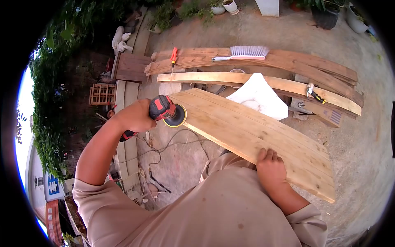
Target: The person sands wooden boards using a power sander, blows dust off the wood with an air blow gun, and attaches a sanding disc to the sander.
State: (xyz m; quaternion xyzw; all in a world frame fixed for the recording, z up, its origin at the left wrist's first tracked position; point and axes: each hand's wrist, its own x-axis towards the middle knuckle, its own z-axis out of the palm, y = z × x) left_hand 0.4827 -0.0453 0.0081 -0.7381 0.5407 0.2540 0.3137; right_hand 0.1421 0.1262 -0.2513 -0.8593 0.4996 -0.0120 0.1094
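My left hand [140, 117] is wrapped around the handle of a red and black cordless drill [161, 108] fitted with a round sanding disc [177, 116]. The disc's edge is at the left end of a pale wooden board [251, 131]; whether it touches the wood I cannot tell. This wide board, made of joined planks with knots, lies slantwise in front of my body. On its near edge, my right hand [271, 166] grips with curled fingers; the thumb is hidden. Beneath the far side of the board shows part of a white plastic stool [263, 94].
Long planks [312, 61] lie beyond the board, bearing a brush [247, 52] and an orange-handled screwdriver [174, 55]. A hammer [316, 94] rests on a pale plank [284, 84]. Cables [164, 147] trail over the concrete at left. Potted plants [325, 14] stand at the back.
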